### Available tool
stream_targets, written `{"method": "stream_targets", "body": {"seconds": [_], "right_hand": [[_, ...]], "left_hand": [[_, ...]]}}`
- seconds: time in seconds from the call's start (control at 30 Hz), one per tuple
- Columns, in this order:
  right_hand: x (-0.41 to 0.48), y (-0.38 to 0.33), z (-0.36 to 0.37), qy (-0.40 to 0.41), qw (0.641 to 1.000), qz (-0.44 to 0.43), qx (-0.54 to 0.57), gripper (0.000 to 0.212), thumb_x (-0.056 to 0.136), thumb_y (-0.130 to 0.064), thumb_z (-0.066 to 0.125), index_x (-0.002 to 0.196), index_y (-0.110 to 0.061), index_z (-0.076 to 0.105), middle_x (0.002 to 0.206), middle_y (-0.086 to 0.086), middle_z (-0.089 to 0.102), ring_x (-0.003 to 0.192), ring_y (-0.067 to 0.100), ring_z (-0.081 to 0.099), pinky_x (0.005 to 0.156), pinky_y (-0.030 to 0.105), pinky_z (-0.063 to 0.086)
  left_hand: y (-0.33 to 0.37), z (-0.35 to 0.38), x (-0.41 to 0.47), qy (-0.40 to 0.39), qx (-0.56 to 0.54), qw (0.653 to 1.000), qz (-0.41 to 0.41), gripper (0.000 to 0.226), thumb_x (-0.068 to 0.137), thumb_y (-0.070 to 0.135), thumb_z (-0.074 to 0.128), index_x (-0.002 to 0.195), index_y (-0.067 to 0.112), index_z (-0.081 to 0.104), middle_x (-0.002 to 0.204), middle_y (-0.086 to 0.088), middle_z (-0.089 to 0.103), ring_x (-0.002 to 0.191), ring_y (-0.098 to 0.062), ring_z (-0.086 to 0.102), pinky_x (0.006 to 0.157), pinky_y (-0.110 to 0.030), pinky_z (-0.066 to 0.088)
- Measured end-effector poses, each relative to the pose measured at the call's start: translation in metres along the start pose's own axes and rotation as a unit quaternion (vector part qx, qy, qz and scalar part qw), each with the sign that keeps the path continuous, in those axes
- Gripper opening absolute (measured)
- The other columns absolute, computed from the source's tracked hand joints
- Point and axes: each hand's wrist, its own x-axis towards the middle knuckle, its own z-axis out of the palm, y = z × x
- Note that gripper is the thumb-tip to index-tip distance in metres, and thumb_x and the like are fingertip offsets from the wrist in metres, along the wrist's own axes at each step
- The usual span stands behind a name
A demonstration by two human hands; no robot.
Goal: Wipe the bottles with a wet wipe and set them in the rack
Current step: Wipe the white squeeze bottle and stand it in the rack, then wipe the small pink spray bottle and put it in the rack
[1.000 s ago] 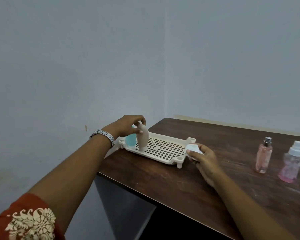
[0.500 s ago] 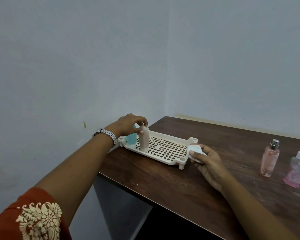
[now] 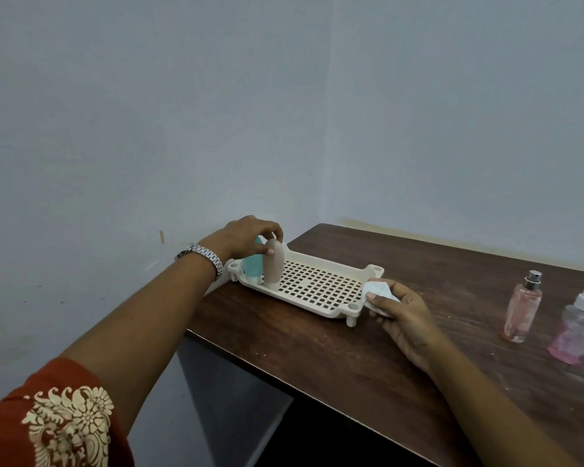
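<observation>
A cream perforated rack (image 3: 321, 291) sits at the left end of the wooden table (image 3: 317, 348). My left hand (image 3: 243, 237) pinches the top of a beige bottle (image 3: 273, 264) that stands upright at the rack's left end. A teal bottle (image 3: 252, 267) stands right behind it, partly hidden by my hand. My right hand (image 3: 405, 318) rests on the table by the rack's right corner and holds a folded white wet wipe (image 3: 376, 291). Two pink spray bottles stand at the right: a slim one with a silver top (image 3: 523, 308) and a rounder one with a white top (image 3: 579, 325).
The table's left edge drops off just left of the rack, close to the grey wall (image 3: 115, 146). A metal watch (image 3: 203, 257) is on my left wrist. Bare wood lies between my right hand and the spray bottles.
The beige bottle has gone from slightly tilted to upright in the rack, my left hand still on its top. The view shifted a little; my right hand stayed by the rack.
</observation>
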Motion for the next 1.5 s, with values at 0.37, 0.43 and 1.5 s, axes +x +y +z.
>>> {"method": "stream_targets", "body": {"seconds": [0.37, 0.43, 1.5], "right_hand": [[-0.002, -0.001, 0.000, -0.004, 1.000, 0.000, 0.009, 0.022, 0.083, 0.002, 0.060, 0.102, -0.008, 0.062, 0.094, 0.007, 0.070, 0.073, 0.009, 0.067, 0.057, 0.017, 0.052], [-0.002, 0.000, -0.001, -0.003, 1.000, 0.000, 0.010, 0.021, 0.082, 0.001, 0.061, 0.101, -0.009, 0.062, 0.095, 0.008, 0.070, 0.075, 0.010, 0.067, 0.060, 0.018, 0.053], [-0.095, -0.062, -0.138, 0.113, 0.945, -0.170, -0.254, 0.021, 0.092, -0.016, 0.051, 0.105, -0.016, 0.068, 0.094, 0.000, 0.072, 0.087, 0.011, 0.067, 0.073, 0.020, 0.052]], "left_hand": [[0.008, -0.007, 0.001, -0.027, 0.054, 0.998, 0.003, 0.036, 0.086, 0.028, 0.067, 0.119, 0.035, 0.054, 0.122, 0.005, 0.058, 0.110, -0.015, 0.044, 0.087, -0.032, 0.036], [0.008, -0.007, 0.000, -0.030, 0.049, 0.998, -0.006, 0.037, 0.085, 0.029, 0.068, 0.118, 0.038, 0.054, 0.123, 0.003, 0.057, 0.109, -0.016, 0.046, 0.088, -0.032, 0.037], [0.279, 0.060, 0.032, 0.028, -0.288, 0.939, 0.186, 0.039, 0.088, 0.020, 0.065, 0.126, 0.020, 0.053, 0.124, 0.004, 0.060, 0.108, -0.007, 0.052, 0.080, -0.008, 0.036]]}}
